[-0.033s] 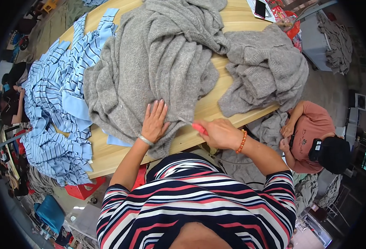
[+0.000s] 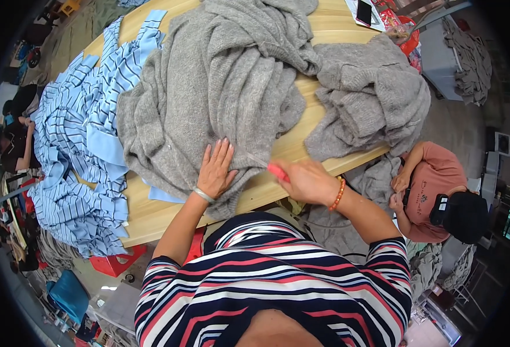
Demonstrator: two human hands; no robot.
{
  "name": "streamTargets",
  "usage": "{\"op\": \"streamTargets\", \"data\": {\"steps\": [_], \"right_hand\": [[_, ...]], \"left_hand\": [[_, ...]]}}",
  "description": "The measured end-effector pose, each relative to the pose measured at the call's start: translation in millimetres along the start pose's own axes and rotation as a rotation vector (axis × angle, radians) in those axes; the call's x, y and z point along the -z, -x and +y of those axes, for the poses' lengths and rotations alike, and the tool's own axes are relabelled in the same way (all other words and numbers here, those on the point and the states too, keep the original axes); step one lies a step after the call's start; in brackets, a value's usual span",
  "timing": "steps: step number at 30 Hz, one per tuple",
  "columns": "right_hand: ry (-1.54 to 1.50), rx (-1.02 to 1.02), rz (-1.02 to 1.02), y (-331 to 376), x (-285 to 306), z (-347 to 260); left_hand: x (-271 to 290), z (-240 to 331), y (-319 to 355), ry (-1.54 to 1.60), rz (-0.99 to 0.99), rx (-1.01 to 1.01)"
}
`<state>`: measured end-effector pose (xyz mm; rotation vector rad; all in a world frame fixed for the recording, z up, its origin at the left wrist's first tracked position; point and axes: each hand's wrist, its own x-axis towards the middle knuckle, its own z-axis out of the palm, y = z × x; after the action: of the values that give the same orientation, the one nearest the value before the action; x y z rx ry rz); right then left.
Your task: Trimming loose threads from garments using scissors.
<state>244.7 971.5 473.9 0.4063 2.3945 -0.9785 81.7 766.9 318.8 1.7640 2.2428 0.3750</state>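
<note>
My left hand (image 2: 216, 170) lies flat on a heap of grey knitted garments (image 2: 188, 98), fingers stretched out. Closed around the red handle of a slim tool (image 2: 277, 171) is my right hand (image 2: 308, 182). The tool's thin pale shaft points left into the near edge of the knit, just right of my left fingers. Its tip is hard to make out, so I cannot tell its exact kind. A second grey knitted garment heap (image 2: 370, 95) sits farther right on the wooden table (image 2: 255, 194).
Blue striped garments (image 2: 81, 127) cover the table's left side and hang over its edge. A phone (image 2: 363, 13) lies at the far right beside red plastic bags (image 2: 402, 32). To the right, a person in a pink shirt (image 2: 440, 179) sits close by. A red stool (image 2: 118, 264) stands below the left edge.
The red-handled tool in my right hand has tilted a little, its shaft shifting slightly up. My left hand stays in place.
</note>
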Motion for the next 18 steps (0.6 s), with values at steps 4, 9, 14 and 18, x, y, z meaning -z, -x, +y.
{"op": "streamTargets", "data": {"steps": [4,9,14,18], "right_hand": [[0.057,-0.007,0.2,-23.3,18.7,-1.6],[0.087,0.161,-0.112,1.6,-17.0,-2.9],[0.026,0.04,0.022,8.3,-24.1,1.8],[0.039,0.08,0.08,1.2,-18.0,-3.0]], "left_hand": [[0.3,-0.7,-6.7,0.036,0.022,0.056],[2.2,-9.0,-9.0,0.138,0.052,0.057],[31.2,-6.8,26.1,0.209,0.453,-0.023],[40.1,-0.6,45.7,0.297,0.736,0.576]]}}
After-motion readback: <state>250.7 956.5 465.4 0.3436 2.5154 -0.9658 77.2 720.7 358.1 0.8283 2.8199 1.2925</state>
